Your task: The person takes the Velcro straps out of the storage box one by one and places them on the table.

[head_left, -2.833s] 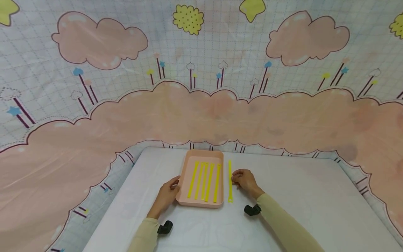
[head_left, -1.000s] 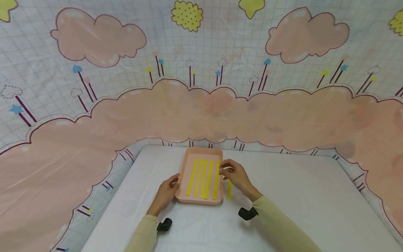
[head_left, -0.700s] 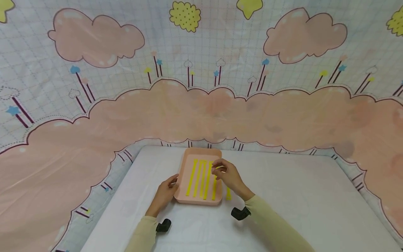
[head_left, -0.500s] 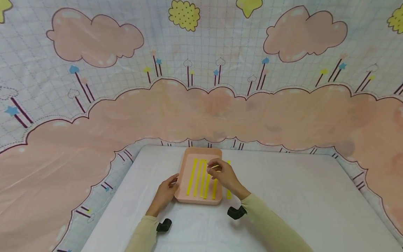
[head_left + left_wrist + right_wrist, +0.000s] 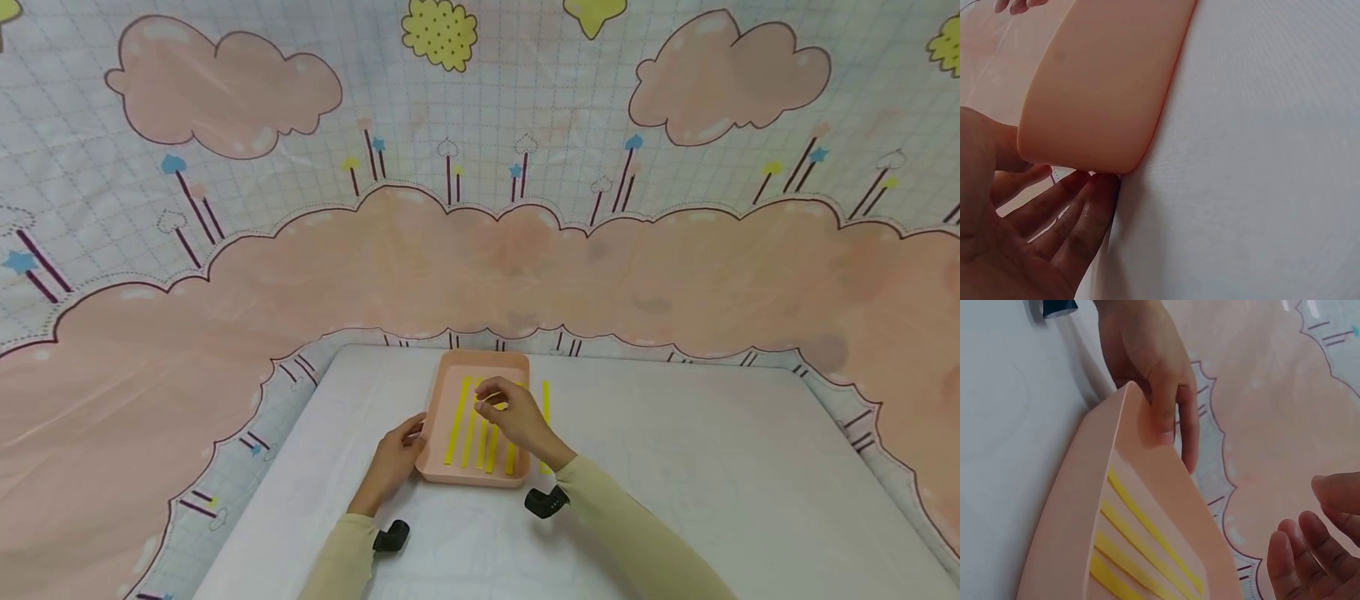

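A shallow pink tray (image 5: 472,479) lies on the white table with several long, flat yellow strips (image 5: 456,425) side by side in it. My left hand (image 5: 395,462) holds the tray's left edge, thumb over the rim and fingers against the outer wall (image 5: 1104,94) in the left wrist view. Above the tray hovers my right hand (image 5: 517,417), fingers loosely bent with a gap between thumb and forefinger; nothing shows in it. It covers the upper parts of some strips. One more yellow strip (image 5: 546,404) lies on the table just right of the tray, partly behind my right wrist.
A black wrist camera (image 5: 392,536) sits on the left sleeve, another black camera (image 5: 547,502) on the right one. Behind the table rises a sheet (image 5: 645,275) printed with pink clouds, which also lines the left and right sides.
My right hand has left the strip on the table and moved left over the tray; that strip stays in place. My left hand has kept hold of the tray's edge.
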A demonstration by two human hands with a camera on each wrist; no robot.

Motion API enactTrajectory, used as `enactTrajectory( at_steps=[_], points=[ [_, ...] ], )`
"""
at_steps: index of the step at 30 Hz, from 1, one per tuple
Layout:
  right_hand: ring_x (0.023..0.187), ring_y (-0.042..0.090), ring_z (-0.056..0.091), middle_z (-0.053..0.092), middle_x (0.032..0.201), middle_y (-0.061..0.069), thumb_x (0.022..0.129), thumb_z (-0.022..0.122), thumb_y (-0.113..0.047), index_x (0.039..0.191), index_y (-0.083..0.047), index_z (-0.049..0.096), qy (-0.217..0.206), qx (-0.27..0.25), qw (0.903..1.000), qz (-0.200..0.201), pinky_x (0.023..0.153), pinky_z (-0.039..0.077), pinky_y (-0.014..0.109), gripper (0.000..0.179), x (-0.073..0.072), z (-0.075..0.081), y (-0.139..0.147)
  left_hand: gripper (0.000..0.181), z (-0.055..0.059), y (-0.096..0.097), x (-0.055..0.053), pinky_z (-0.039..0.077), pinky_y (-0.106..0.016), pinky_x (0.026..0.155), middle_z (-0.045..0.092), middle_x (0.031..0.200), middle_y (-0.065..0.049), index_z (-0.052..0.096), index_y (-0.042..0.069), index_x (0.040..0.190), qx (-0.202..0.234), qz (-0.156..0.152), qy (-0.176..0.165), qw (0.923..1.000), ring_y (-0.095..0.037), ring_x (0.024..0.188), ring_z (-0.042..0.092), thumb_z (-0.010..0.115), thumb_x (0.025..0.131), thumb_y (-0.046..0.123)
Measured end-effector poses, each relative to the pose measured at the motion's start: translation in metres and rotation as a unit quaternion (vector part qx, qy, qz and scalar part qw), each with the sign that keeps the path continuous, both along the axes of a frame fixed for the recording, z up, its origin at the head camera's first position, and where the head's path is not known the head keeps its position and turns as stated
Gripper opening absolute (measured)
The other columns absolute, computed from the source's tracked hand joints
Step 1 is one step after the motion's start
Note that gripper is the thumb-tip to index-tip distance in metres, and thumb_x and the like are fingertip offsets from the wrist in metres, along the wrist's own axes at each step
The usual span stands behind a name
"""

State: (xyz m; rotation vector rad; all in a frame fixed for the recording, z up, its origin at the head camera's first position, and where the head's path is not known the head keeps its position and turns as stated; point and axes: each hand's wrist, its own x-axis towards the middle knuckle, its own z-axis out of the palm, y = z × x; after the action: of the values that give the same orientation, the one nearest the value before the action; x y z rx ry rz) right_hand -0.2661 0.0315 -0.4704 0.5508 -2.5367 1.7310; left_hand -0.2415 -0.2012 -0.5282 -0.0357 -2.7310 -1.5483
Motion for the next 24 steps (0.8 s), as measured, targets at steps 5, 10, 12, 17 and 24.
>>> enactTrajectory(
  at_steps=[5,10,12,17,24],
  points=[
    [0.098,0.021,0.066,0.067,0.109,0.007,0.092,0.068,-0.011,0.11,-0.007,0.064,0.018,0.031,0.9993,0.008,0.084,0.056,0.033,0.019,-0.004,0.001,-0.007,0.047,0.0,0.0,0.0,0.052,-0.047,0.099,0.059,0.135,-0.023,0.05,0.007,0.144,-0.001,0.0,-0.001,1.0,-0.036,0.122,0.06,0.056,0.097,0.007],
    [0.101,0.02,0.065,0.067,0.112,0.008,0.093,0.067,-0.014,0.113,-0.007,0.063,0.028,0.068,0.9968,0.032,0.083,0.056,0.031,0.021,-0.005,0.006,-0.012,0.046,-0.001,-0.001,0.001,0.053,-0.046,0.098,0.059,0.134,-0.023,0.051,0.008,0.143,0.003,0.001,-0.003,1.0,-0.037,0.121,0.06,0.056,0.097,0.007],
    [0.102,0.021,0.065,0.067,0.115,0.01,0.093,0.067,-0.014,0.115,-0.007,0.062,0.036,0.085,0.9949,0.041,0.083,0.055,0.031,0.023,-0.005,0.008,-0.014,0.046,-0.001,-0.001,0.001,0.053,-0.046,0.097,0.059,0.134,-0.022,0.051,0.008,0.143,0.002,0.002,-0.004,1.0,-0.038,0.121,0.06,0.056,0.097,0.007],
    [0.104,0.021,0.064,0.066,0.116,0.007,0.093,0.067,-0.015,0.115,-0.01,0.062,0.073,0.145,0.9849,0.062,0.083,0.055,0.03,0.023,-0.006,0.01,-0.019,0.045,0.0,-0.001,0.001,0.054,-0.045,0.096,0.06,0.133,-0.022,0.052,0.008,0.142,0.005,0.004,-0.005,1.0,-0.037,0.12,0.061,0.056,0.097,0.007],
    [0.103,0.018,0.063,0.064,0.112,0.001,0.094,0.067,-0.017,0.112,-0.011,0.063,0.147,0.238,0.9552,0.097,0.089,0.055,0.029,0.02,-0.013,0.011,-0.026,0.046,0.001,-0.002,0.002,0.054,-0.045,0.097,0.059,0.135,-0.022,0.051,0.008,0.143,0.007,0.002,-0.013,0.9999,-0.037,0.122,0.06,0.055,0.098,0.008]
  ],
)
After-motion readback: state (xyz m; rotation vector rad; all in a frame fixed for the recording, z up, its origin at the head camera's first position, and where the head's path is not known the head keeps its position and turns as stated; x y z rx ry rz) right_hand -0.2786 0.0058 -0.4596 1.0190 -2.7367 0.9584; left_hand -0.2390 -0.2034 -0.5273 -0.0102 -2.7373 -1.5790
